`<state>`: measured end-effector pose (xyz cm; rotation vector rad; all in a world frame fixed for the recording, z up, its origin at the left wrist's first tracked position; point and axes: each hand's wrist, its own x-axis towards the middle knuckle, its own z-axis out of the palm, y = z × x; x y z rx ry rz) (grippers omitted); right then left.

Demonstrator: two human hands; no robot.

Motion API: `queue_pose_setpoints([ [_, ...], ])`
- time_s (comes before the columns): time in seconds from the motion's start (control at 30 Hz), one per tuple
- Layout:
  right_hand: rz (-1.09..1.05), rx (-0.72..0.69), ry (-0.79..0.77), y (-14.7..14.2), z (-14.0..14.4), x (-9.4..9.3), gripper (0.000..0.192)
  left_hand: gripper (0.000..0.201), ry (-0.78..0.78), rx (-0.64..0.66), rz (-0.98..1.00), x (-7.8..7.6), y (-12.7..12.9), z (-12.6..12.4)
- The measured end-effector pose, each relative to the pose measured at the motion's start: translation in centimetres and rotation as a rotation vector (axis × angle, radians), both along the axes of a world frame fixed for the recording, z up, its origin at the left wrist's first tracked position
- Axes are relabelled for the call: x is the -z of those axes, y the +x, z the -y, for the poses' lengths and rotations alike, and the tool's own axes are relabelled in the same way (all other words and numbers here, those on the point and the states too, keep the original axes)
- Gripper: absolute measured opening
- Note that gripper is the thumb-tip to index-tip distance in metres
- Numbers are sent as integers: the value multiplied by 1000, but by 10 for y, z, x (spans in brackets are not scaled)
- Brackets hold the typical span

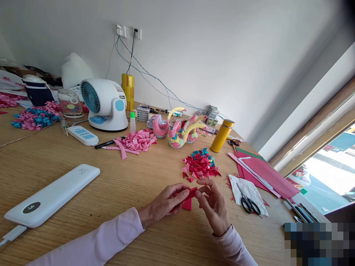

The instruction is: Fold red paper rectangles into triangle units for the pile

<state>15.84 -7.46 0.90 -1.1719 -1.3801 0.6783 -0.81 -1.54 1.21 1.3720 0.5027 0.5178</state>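
A small folded strip of red paper point(191, 193) is pinched between the thumb and fingers of my left hand point(169, 201). My right hand point(214, 207) has its thumb and fingertips at the strip's right end, the fingers curled. Under the strip, more red paper point(187, 204) shows, partly covered; whether it belongs to the same piece I cannot tell. Just beyond my hands lies a pile of folded red paper triangles point(200, 166), with teal ones point(203, 152) at its back edge.
Scissors point(249, 204) lie on a white tissue point(240, 188) to the right, near red paper sheets point(270, 168). Behind stand a yellow bottle point(222, 136), folded-paper swans point(177, 138), pink paper pieces point(140, 140) and a white fan point(112, 107). A power bank point(55, 194) lies left.
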Motion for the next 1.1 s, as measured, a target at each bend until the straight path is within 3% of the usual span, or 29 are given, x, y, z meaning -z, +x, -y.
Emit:
queue_pose_setpoints([
  [1.1, -37, -46, -83, -3, 1, 3, 30, 41, 86, -16, -26, 0, 0, 2],
])
